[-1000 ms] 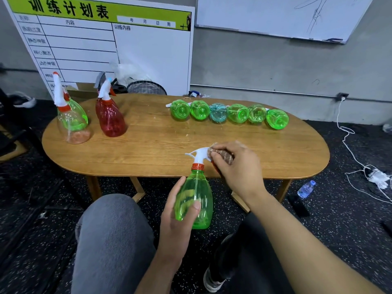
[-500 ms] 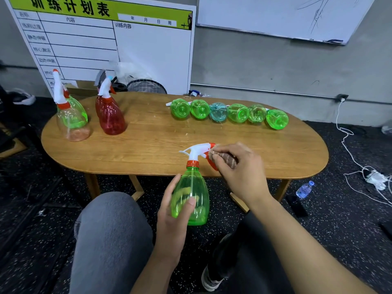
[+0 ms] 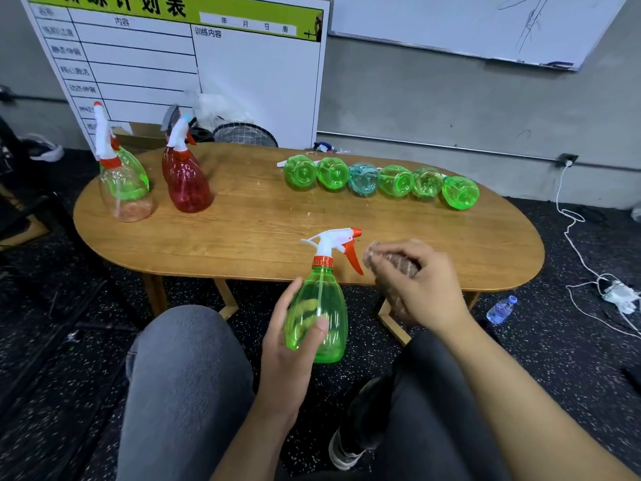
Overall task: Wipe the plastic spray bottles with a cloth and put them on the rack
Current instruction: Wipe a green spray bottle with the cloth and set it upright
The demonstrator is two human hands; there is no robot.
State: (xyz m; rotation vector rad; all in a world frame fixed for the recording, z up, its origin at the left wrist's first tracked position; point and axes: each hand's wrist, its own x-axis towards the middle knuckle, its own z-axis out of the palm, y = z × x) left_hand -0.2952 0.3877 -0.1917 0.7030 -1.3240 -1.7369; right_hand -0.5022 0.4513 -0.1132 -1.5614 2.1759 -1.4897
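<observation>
Lying on table [image 3: 242, 230]: six bottles [image 3: 379, 180]; standing: four; held: one [image 3: 321, 307].

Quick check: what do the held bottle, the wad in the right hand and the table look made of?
Held bottle: clear green glossy plastic, dip tube visible inside. Wad: brownish, probably cloth; blurred. Table: wood or veneer, grain shows, satin sheen.

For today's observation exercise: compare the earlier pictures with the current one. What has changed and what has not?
The right hand, gripping the cloth, has come off the green spray bottle's head, exposing the orange trigger. The left hand still holds the bottle upright. The bottles on the table are unmoved.
</observation>
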